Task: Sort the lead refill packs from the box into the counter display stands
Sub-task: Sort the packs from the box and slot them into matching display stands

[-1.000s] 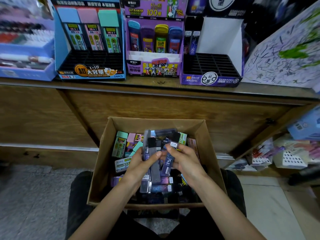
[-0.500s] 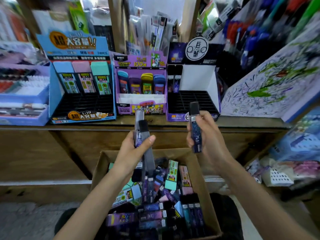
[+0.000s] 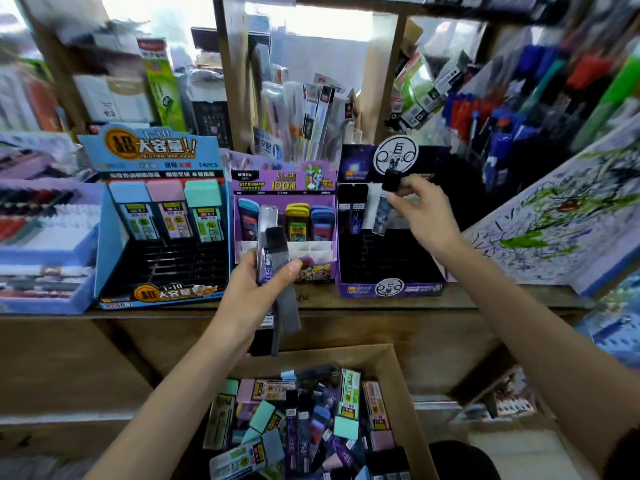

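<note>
My right hand (image 3: pixel 420 213) pinches one dark lead refill pack (image 3: pixel 383 209) by its black cap, upright over the back row of the dark purple display stand (image 3: pixel 388 287), beside two packs standing there. My left hand (image 3: pixel 256 296) grips a bundle of several slim dark refill packs (image 3: pixel 273 268) in front of the middle purple stand (image 3: pixel 284 188). The cardboard box (image 3: pixel 401 379) below holds several mixed packs. A blue stand (image 3: pixel 156 216) at the left holds three wide packs in blue, pink and green.
The stands sit on a wooden counter (image 3: pixel 485 299). A purple tray of pens (image 3: pixel 41 237) is at the far left, a scribbled white board (image 3: pixel 554 230) leans at the right, and crowded stationery shelves rise behind.
My right hand has carried its pack up from the box and forward over the dark purple stand. My left hand has risen with its bundle toward the middle stand.
</note>
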Demonstrator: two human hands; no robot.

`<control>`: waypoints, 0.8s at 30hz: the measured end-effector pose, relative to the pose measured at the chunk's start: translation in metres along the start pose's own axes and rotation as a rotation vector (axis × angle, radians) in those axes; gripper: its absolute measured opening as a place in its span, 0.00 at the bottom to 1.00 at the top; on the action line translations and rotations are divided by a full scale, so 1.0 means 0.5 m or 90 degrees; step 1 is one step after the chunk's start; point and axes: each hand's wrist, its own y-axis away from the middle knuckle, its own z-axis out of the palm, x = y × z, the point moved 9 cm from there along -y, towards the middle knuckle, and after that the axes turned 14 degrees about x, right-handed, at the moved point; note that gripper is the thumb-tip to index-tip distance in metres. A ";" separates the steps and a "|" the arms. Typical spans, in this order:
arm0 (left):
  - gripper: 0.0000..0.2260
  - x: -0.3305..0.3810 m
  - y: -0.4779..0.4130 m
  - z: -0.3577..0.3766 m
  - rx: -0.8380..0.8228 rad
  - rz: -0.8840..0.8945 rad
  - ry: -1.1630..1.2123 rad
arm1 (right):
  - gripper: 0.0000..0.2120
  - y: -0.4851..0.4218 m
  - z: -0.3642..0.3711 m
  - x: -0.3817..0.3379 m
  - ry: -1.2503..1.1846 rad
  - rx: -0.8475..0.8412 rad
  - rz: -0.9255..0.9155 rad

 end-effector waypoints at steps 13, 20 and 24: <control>0.19 -0.012 -0.026 0.005 -0.014 0.006 -0.015 | 0.05 -0.032 0.067 0.085 -0.057 -0.089 0.138; 0.16 -0.007 -0.017 0.012 -0.013 0.011 -0.006 | 0.08 -0.031 0.073 0.124 0.023 -0.021 0.190; 0.15 0.003 -0.007 0.020 -0.019 0.017 0.002 | 0.10 -0.008 0.055 0.088 0.268 -0.048 0.133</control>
